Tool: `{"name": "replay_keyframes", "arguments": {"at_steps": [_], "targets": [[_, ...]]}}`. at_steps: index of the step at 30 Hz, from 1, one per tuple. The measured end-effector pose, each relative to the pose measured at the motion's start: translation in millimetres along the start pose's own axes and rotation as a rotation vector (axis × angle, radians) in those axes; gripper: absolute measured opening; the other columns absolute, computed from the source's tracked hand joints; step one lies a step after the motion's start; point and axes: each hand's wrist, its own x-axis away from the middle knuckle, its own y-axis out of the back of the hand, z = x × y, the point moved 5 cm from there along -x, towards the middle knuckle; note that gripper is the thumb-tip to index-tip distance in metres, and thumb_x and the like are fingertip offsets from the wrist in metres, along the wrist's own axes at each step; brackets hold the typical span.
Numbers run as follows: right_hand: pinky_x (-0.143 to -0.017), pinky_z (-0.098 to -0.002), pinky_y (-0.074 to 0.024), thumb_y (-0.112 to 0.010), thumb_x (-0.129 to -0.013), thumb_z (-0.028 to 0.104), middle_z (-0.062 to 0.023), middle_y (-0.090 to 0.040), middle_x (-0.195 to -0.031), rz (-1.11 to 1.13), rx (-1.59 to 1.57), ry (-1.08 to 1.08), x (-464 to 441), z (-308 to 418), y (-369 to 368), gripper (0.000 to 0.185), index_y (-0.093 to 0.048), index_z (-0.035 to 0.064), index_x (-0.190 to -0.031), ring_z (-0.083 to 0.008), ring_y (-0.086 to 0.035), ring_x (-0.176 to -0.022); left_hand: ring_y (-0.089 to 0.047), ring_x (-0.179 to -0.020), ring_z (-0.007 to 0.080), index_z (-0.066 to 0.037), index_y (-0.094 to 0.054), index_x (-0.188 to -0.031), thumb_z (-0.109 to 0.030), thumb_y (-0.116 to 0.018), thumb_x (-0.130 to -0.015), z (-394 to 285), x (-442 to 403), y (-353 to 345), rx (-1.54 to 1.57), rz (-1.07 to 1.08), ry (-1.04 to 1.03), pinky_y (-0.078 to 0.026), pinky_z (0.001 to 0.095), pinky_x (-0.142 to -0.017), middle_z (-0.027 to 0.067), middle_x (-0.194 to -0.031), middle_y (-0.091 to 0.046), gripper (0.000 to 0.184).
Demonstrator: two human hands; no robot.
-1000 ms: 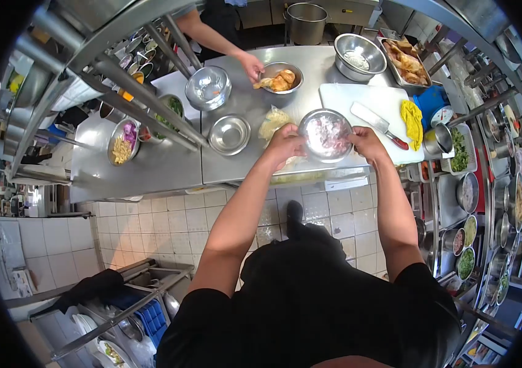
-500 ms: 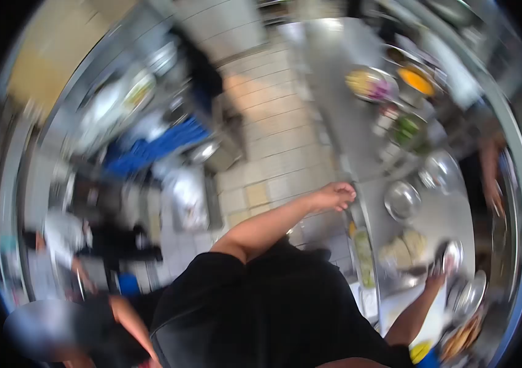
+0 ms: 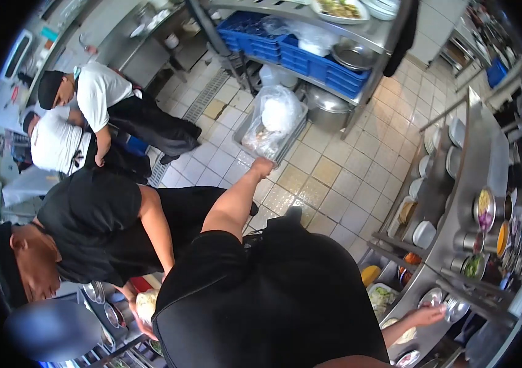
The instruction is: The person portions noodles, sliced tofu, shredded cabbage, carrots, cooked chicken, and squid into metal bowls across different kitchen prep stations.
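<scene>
My left hand [image 3: 263, 167] hangs over the tiled floor with its fingers curled in and nothing visible in them. In the view it lies against the near corner of a grey bin [image 3: 301, 132] holding plastic bags; I cannot tell how far apart they are. Out to the right, my right hand [image 3: 428, 316] reaches over the steel counter, its fingertips at the rim of a shiny metal bowl [image 3: 456, 311]. Another metal bowl [image 3: 431, 298] stands beside it. Pale dough-like food [image 3: 403, 334] lies partly behind my right forearm.
A co-worker in black [image 3: 95, 227] stands close on my left, hands around a pale bundle [image 3: 146, 305]. Two people in white shirts [image 3: 98, 95] are farther left. Blue crates [image 3: 322, 67] sit on a rack ahead. Plates [image 3: 423, 234] fill the shelf under the counter.
My view has swung left, bringing the co-workers and crates fully into sight. My right hand has gone from a small bowl near the dough-like food to another metal bowl. My left hand has curled more.
</scene>
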Motion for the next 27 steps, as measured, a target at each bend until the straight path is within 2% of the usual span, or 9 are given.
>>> {"name": "replay_keyframes", "arguments": {"at_steps": [7,9,10,12,14,15,19,23,27], "targets": [[-0.088,-0.0393,-0.0488,-0.055,-0.096,0.031,-0.019,-0.062,-0.114,0.301,0.267,0.095,122.8,-19.2,-122.9,0.043,-0.057,-0.0048,-0.12,-0.0265,-0.063,-0.094,-0.06,-0.067,0.0202,-0.004,-0.062,-0.098,-0.031,-0.063,-0.085,32.1,-61.3,96.3,0.532,-0.043,0.16,-0.049,0.0371,-0.053,0.0068,-0.078,-0.059,0.03],[-0.084,-0.0375,-0.0505,-0.05,-0.098,0.034,-0.0159,-0.063,-0.112,0.412,0.321,0.277,148.8,-32.2,-157.4,0.046,-0.053,-0.002,-0.126,-0.0241,-0.063,-0.091,-0.059,-0.067,0.0189,-0.001,-0.064,-0.095,-0.026,-0.059,-0.085,43.8,-162.6,88.7,0.282,-0.058,-0.348,-0.05,0.0364,-0.054,0.0076,-0.078,-0.06,0.027],[-0.082,-0.0372,-0.0503,-0.05,-0.098,0.035,-0.0151,-0.063,-0.11,0.447,0.396,0.266,164.2,-32.0,-181.8,0.046,-0.053,-0.001,-0.126,-0.0237,-0.063,-0.09,-0.06,-0.066,0.0218,-0.002,-0.065,-0.098,-0.022,-0.06,-0.083,-11.9,-130.6,117.3,0.491,-0.014,0.06,-0.052,0.0368,-0.058,0.0095,-0.079,-0.063,0.025],[-0.081,-0.0368,-0.0502,-0.05,-0.097,0.035,-0.0144,-0.063,-0.109,0.527,0.446,0.28,196.9,-26.6,-233.7,0.045,-0.053,0.0,-0.126,-0.0233,-0.062,-0.088,-0.064,-0.073,0.0267,-0.009,-0.066,-0.102,-0.019,-0.068,-0.072,-50.1,-198.7,120.9,0.503,0.008,0.041,-0.054,0.0369,-0.068,0.0143,-0.084,-0.066,0.032],[-0.076,-0.0357,-0.0498,-0.05,-0.097,0.036,-0.0122,-0.063,-0.104,0.676,0.598,0.208,221.4,-25.3,-293.2,0.044,-0.054,0.0031,-0.125,-0.0222,-0.061,-0.084,-0.064,-0.074,0.0248,-0.006,-0.065,-0.094,-0.025,-0.068,-0.08,-88.6,-252.6,127.0,0.213,-0.062,-0.444,-0.053,0.0379,-0.063,0.0106,-0.076,-0.063,0.024],[-0.075,-0.0353,-0.0497,-0.05,-0.097,0.037,-0.0115,-0.063,-0.102,0.752,0.608,0.173,229.5,-28.0,-318.2,0.043,-0.054,0.0042,-0.125,-0.0218,-0.061,-0.082,-0.064,-0.077,0.0231,-0.007,-0.064,-0.094,-0.029,-0.066,-0.084,-133.7,-196.1,165.5,0.595,0.026,-0.093,-0.053,0.0372,-0.064,0.0077,-0.08,-0.063,0.024],[-0.069,-0.0339,-0.0492,-0.05,-0.096,0.038,-0.0086,-0.062,-0.096,1.117,0.692,-0.102,288.6,-23.9,-429.0,0.041,-0.054,0.0083,-0.124,-0.0204,-0.059,-0.077,-0.062,-0.082,0.0189,-0.009,-0.06,-0.104,-0.033,-0.066,-0.085,-152.6,-202.3,220.7,0.818,0.137,-0.19,-0.052,0.0335,-0.067,0.0051,-0.093,-0.063,0.031],[-0.062,-0.0324,-0.0486,-0.05,-0.095,0.04,-0.0056,-0.062,-0.09,1.441,0.75,-0.523,361.2,-6.7,-567.2,0.039,-0.054,0.0125,-0.123,-0.0189,-0.057,-0.071,-0.062,-0.09,0.0173,-0.011,-0.054,-0.118,-0.036,-0.067,-0.086,-40.5,-230.1,317.0,0.837,0.142,-0.197,-0.051,0.0327,-0.075,0.0048,-0.106,-0.064,0.042],[-0.047,-0.0239,-0.0381,-0.051,-0.096,0.037,0.0017,-0.055,-0.07,1.861,0.319,-0.544,463.7,74.3,-815.4,0.024,-0.057,0.0185,-0.109,-0.0101,-0.043,-0.051,-0.059,-0.078,0.0138,-0.01,-0.056,-0.113,-0.029,-0.059,-0.09,142.3,-207.3,436.3,1.292,-0.36,-0.003,-0.051,0.0311,-0.067,0.003,-0.09,-0.062,0.03]]}}
